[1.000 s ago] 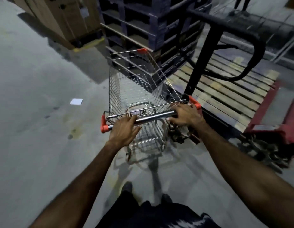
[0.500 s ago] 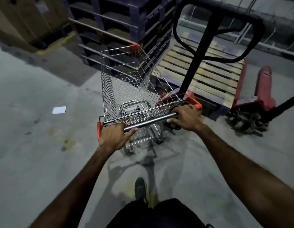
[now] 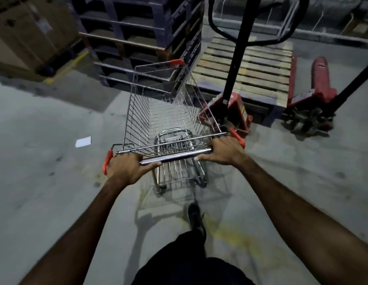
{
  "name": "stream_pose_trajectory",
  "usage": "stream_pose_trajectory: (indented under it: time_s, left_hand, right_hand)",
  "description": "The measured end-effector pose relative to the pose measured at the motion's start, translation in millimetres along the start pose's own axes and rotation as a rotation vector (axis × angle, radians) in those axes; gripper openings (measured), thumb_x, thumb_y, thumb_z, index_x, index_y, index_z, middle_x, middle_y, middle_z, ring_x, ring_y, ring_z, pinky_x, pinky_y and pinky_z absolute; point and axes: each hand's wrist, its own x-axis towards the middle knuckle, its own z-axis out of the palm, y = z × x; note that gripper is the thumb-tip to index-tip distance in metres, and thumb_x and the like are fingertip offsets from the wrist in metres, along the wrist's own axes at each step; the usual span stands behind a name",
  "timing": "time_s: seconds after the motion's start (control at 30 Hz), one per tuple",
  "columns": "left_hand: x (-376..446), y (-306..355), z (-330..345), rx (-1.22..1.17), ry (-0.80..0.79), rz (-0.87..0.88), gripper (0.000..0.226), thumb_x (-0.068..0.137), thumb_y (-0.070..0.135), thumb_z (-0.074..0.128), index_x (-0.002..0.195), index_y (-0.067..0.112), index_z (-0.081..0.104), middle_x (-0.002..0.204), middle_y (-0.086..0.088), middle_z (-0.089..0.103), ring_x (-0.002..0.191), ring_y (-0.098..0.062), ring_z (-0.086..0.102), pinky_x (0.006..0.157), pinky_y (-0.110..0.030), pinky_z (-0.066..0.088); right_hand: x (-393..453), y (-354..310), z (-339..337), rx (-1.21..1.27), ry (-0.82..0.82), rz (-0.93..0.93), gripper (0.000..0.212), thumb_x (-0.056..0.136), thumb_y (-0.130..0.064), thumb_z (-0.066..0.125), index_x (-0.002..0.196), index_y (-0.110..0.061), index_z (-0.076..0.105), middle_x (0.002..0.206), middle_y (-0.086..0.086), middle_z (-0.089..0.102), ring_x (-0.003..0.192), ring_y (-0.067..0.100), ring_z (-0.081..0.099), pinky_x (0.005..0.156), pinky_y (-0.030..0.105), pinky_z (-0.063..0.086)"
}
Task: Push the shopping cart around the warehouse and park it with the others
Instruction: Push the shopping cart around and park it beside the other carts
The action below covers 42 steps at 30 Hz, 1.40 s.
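Concrete floor (image 3: 45, 182), stacked pallets (image 3: 142, 38) ahead

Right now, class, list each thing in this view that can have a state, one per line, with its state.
Shopping cart: upright, basket empty, child seat folded.
Cart handle: gripped at both ends.
Left hand: curled round the handle.
Right hand: curled round the handle.
Near pallet jack: parked, tiller upright.
Far pallet jack: parked, tiller leaning.
Wooden pallet: flat, unloaded.
Stacked blue pallets: piled, unloaded.
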Motion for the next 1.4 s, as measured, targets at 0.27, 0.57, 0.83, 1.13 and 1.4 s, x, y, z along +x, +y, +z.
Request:
stream_pose_trajectory:
  time_s: [0.27, 0.57, 0.83, 1.13, 1.4]
  left_hand:
    - [-39, -25, 6, -0.009, -0.112, 0.201, 0.106, 0.066, 0.117, 0.015, 0.07, 0.022, 0.063, 0.07, 0.001, 0.066, 0.076, -0.027, 0.067, 0.083, -0.045, 0.052]
    - [-49, -34, -3, 0.061, -0.135, 0.502, 0.099, 0.069, 0.113, 0.019, 0.073, 0.024, 0.062, 0.075, 0.003, 0.064, 0.077, -0.023, 0.064, 0.075, -0.039, 0.044]
    - [-43, -33, 1, 0.096, -0.109, 0.834, 0.104, 0.061, 0.116, 0.005, 0.073, 0.029, 0.06, 0.073, 0.007, 0.059, 0.076, -0.023, 0.063, 0.079, -0.038, 0.051]
    - [-39, 5, -12, 0.147, -0.211, 1.133, 0.102, 0.065, 0.117, 0.016, 0.077, 0.027, 0.063, 0.077, 0.004, 0.065, 0.08, -0.022, 0.066, 0.09, -0.043, 0.052]
    - [-45, 84, -19, 0.273, -0.235, 1.325, 0.104, 0.058, 0.12, 0.022, 0.074, 0.025, 0.061, 0.074, 0.014, 0.053, 0.085, -0.022, 0.056, 0.116, -0.064, 0.035]
  right_hand:
    - [-87, -51, 27, 0.001, -0.067, 0.172, 0.104, 0.066, -0.114, 0.023, 0.07, -0.021, 0.071, 0.072, -0.002, 0.069, 0.074, 0.021, 0.068, 0.11, 0.056, 0.047]
    - [-182, -125, 32, 0.068, -0.115, 0.519, 0.1, 0.074, -0.11, 0.02, 0.058, -0.018, 0.058, 0.065, -0.009, 0.064, 0.07, 0.012, 0.063, 0.125, 0.068, 0.017]
    - [-243, -207, 28, 0.154, -0.105, 0.8, 0.079, 0.079, -0.104, 0.034, 0.056, -0.029, 0.046, 0.101, 0.005, 0.078, 0.111, 0.027, 0.071, 0.125, 0.055, 0.027]
    - [-305, -255, 74, 0.228, -0.051, 1.1, 0.101, 0.069, -0.112, 0.022, 0.062, -0.021, 0.064, 0.061, -0.013, 0.059, 0.074, 0.015, 0.062, 0.123, 0.062, 0.023]
    - [-356, -281, 89, 0.263, -0.05, 1.289, 0.09, 0.067, -0.113, 0.012, 0.06, -0.035, 0.055, 0.077, -0.011, 0.069, 0.091, 0.019, 0.071, 0.122, 0.069, 0.02]
